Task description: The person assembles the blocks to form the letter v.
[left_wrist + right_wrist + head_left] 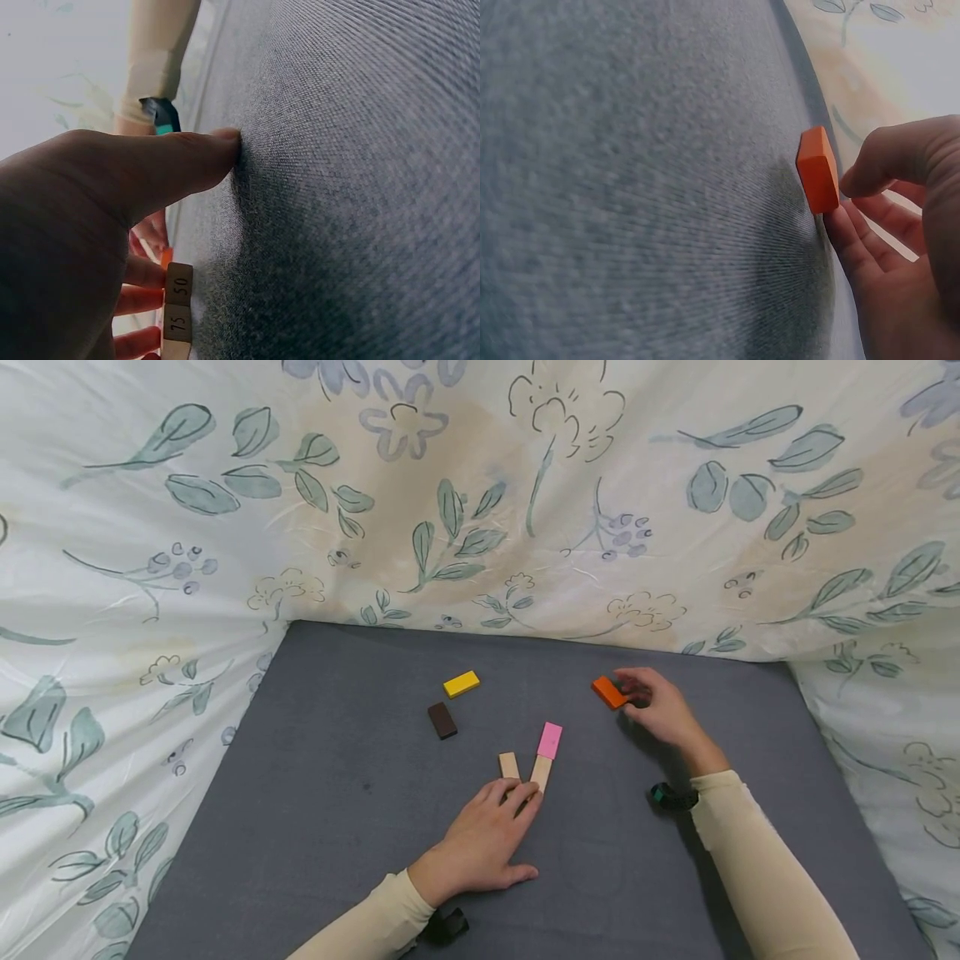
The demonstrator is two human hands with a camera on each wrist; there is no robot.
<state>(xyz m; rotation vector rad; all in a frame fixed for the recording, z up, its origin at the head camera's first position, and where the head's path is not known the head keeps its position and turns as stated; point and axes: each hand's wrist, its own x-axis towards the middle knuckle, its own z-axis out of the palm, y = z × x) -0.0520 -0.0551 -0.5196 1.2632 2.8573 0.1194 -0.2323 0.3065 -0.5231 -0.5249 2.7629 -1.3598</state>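
My left hand (487, 839) rests low over the table with its fingers stretched forward, fingertips at two light wooden blocks. One wooden block (509, 765) shows beyond the fingertips; the other wooden block (541, 774) lies to its right, with a pink block (550, 740) end to end beyond it. In the left wrist view, block ends beside the fingers carry the numbers 50 (179, 283) and 75 (177, 322). At the far right, my right hand (663, 710) has its thumb and fingers loosely bent right beside an orange block (609, 692), fingertips at its near side.
A yellow block (461, 683) and a dark brown block (442, 721) lie left of the pink one on the dark grey cloth (315, 827). Flower-printed fabric (480, 510) hangs behind and along both sides. Dark wrist cameras (671, 797) sit on both wrists.
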